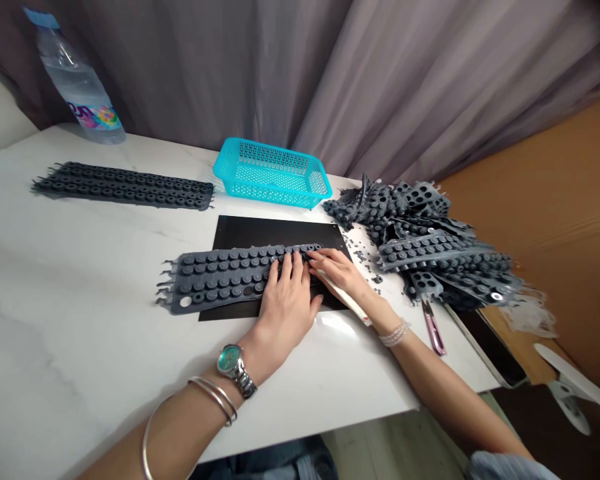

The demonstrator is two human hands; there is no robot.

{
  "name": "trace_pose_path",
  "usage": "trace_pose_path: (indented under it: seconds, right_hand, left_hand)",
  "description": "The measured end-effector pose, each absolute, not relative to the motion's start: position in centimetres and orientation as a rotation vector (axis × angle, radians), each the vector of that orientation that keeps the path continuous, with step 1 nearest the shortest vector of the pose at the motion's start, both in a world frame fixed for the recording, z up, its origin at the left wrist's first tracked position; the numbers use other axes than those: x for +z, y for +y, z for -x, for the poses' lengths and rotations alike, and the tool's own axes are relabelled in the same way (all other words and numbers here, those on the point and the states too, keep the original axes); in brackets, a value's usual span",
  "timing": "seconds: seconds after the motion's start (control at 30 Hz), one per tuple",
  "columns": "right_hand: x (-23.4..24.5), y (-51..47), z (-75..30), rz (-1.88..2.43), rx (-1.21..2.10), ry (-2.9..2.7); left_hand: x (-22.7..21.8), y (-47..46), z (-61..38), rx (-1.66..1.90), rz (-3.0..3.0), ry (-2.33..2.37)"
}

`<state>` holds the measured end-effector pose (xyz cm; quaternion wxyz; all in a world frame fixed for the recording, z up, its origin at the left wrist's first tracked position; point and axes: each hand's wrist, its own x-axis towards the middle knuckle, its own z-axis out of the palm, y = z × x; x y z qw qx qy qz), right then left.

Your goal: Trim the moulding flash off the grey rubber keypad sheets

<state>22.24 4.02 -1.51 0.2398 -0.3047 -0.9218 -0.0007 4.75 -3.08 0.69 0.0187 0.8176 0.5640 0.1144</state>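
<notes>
A grey rubber strip (220, 275) studded with round buttons lies across a black mat (275, 232) on the white table. My left hand (286, 301) rests flat on the strip's right part, fingers stretched out together. My right hand (336, 268) sits just beside it at the strip's right end, fingers extended and pressing on the buttons there. A pale flat stick-like thing (345, 298) lies under my right palm; whether the hand grips it is unclear.
A second grey strip (125, 185) lies at the far left. A turquoise basket (273, 173) stands behind the mat. A heap of grey rubber strips (425, 240) fills the right side, with loose bits around. Pink snips (433, 327), a water bottle (77, 83).
</notes>
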Motion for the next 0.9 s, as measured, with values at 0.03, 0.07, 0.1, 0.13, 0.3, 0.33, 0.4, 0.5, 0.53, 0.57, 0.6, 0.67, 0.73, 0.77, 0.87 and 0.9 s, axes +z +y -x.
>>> trace_pose_path:
  seconds: [0.03, 0.07, 0.1, 0.13, 0.3, 0.33, 0.4, 0.5, 0.53, 0.57, 0.6, 0.67, 0.73, 0.77, 0.87, 0.9]
  right_hand:
    - [-1.5, 4.0, -22.3, 0.834, 0.000, -2.537]
    - [-1.4, 4.0, -22.3, 0.834, 0.003, -2.552]
    - [-1.3, 4.0, -22.3, 0.830, 0.007, -2.566]
    - [-1.1, 3.9, -22.3, 0.823, 0.013, -2.579]
    - [-0.1, 3.4, -22.1, 0.805, 0.060, -2.626]
    - [-0.1, 3.5, -22.0, 0.821, 0.070, -2.598]
    - [-0.4, 3.7, -22.1, 0.895, 0.074, -2.463]
    - [-0.9, 4.4, -22.6, 1.119, 0.039, -2.112]
    - [-0.9, 4.6, -22.9, 1.194, 0.037, -2.004]
    - [-0.9, 4.7, -23.1, 1.252, 0.051, -1.926]
    - [-0.9, 4.7, -23.3, 1.283, 0.077, -1.882]
    - [-0.7, 4.5, -23.6, 1.247, 0.141, -1.946]
    - [-0.6, 4.1, -23.4, 1.127, 0.168, -2.127]
    - [-0.6, 3.9, -23.2, 1.060, 0.160, -2.226]
    - [-0.6, 3.5, -22.7, 0.916, 0.083, -2.430]
    - [-0.6, 3.5, -22.6, 0.893, 0.058, -2.457]
  left_hand:
    - [0.7, -3.1, -4.7, 0.354, -2.536, 1.754]
    - [0.7, -3.1, -4.7, 0.354, -2.534, 1.755]
    - [0.7, -3.1, -4.7, 0.354, -2.532, 1.756]
    - [0.7, -3.1, -4.7, 0.356, -2.530, 1.757]
    - [0.5, -3.0, -4.7, 0.370, -2.541, 1.757]
    - [0.4, -3.0, -4.7, 0.373, -2.541, 1.757]
    - [0.4, -3.0, -4.7, 0.375, -2.534, 1.755]
    - [0.4, -3.0, -4.7, 0.360, -2.524, 1.749]
    - [0.5, -3.0, -4.7, 0.349, -2.521, 1.747]
    - [0.5, -3.0, -4.7, 0.341, -2.519, 1.746]
    - [0.6, -3.0, -4.7, 0.335, -2.518, 1.745]
    - [0.7, -3.0, -4.7, 0.337, -2.521, 1.741]
    - [0.7, -3.1, -4.6, 0.350, -2.523, 1.738]
    - [0.8, -3.1, -4.6, 0.355, -2.519, 1.736]
    - [1.0, -3.2, -4.6, 0.355, -2.499, 1.731]
    - [1.1, -3.2, -4.6, 0.351, -2.492, 1.731]
